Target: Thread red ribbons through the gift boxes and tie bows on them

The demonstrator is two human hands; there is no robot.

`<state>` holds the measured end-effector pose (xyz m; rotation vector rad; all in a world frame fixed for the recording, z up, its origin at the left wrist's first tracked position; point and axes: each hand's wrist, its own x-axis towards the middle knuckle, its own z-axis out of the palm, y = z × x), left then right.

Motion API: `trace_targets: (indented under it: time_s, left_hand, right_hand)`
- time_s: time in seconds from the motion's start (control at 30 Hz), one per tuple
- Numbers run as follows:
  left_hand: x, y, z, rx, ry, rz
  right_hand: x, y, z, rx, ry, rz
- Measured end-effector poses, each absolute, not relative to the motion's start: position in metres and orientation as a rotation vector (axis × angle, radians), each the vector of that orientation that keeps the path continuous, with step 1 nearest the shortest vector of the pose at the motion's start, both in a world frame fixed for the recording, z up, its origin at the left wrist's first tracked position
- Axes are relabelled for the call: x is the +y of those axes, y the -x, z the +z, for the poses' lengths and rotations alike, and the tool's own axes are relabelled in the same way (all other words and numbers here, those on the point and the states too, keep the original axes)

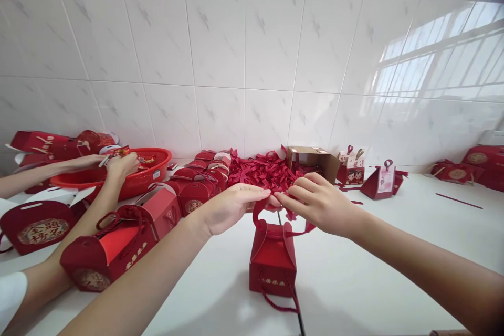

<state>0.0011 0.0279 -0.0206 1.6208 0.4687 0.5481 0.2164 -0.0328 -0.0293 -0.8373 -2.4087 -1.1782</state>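
Note:
A small red gift box (273,268) with gold lettering stands upright on the white table in front of me, a twisted red cord hanging down its front. Red ribbon (258,214) runs from the top of this box up into my fingers. My left hand (236,203) pinches the ribbon above the box's left side. Opposite it, my right hand (321,205) has its fingers closed on the ribbon, with an end trailing below the hand. Both hands nearly meet over the box; the exact crossing of the ribbon is partly hidden by my fingers.
Red ribbons (260,170) lie heaped by the wall, beside an open cardboard box (313,156). Finished-looking boxes (380,181) stand to the right. At left, a co-worker's hands (122,163) hold small packets over a red basin (163,160), near larger red boxes (90,262).

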Motion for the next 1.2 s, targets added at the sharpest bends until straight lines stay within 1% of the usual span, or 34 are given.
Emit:
trace_targets:
  time_s: [0.1,0.27,0.33,0.43,0.47,0.5,0.57,0.63,0.7,0.77,0.83,0.93,1.03,1.1,1.2]
  left_hand:
    - [0.022,-0.001,-0.021,0.495,-1.845,0.604]
    - [0.012,0.01,-0.026,0.756,-2.326,1.16]
    - [0.014,0.026,-0.028,0.917,-2.347,1.245]
    - [0.026,0.065,-0.037,1.192,-2.331,1.137]
    - [0.032,0.08,-0.042,1.293,-2.328,1.043]
    - [0.037,0.093,-0.049,1.398,-2.337,0.923]
    - [0.046,0.114,-0.063,1.499,-2.381,0.517]
    - [0.049,0.122,-0.076,1.421,-2.41,0.22]
    - [0.046,0.116,-0.084,1.299,-2.435,0.138]
    - [0.04,0.098,-0.087,1.218,-2.454,0.238]
    - [0.034,0.074,-0.088,1.142,-2.44,0.409]
    - [0.028,0.036,-0.096,0.974,-2.35,0.595]
    - [0.027,0.008,-0.113,0.896,-2.266,0.729]
    - [0.028,-0.003,-0.125,0.878,-2.205,0.756]
    - [0.027,-0.009,-0.133,0.922,-2.111,0.692]
  right_hand:
    - [-0.032,-0.216,-0.034,-2.338,0.882,-1.078]
    - [-0.04,-0.226,-0.045,-2.063,1.123,-0.681]
    - [-0.05,-0.239,-0.05,-1.987,1.33,-0.573]
    - [-0.068,-0.269,-0.058,-1.961,1.87,-0.428]
    - [-0.074,-0.279,-0.062,-1.962,2.075,-0.347]
    - [-0.079,-0.289,-0.066,-1.953,2.259,-0.227]
    - [-0.085,-0.304,-0.076,-1.976,2.446,0.106]
    - [-0.085,-0.309,-0.086,-2.035,2.403,0.347]
    - [-0.08,-0.305,-0.094,-2.052,2.301,0.346]
    - [-0.072,-0.293,-0.098,-2.016,2.196,0.265]
    - [-0.063,-0.277,-0.101,-1.987,2.033,0.31]
    - [-0.054,-0.252,-0.107,-1.966,1.744,0.56]
    - [-0.05,-0.23,-0.119,-1.912,1.575,0.817]
    - [-0.048,-0.221,-0.126,-1.838,1.539,0.925]
    - [-0.045,-0.213,-0.13,-1.67,1.535,1.068]
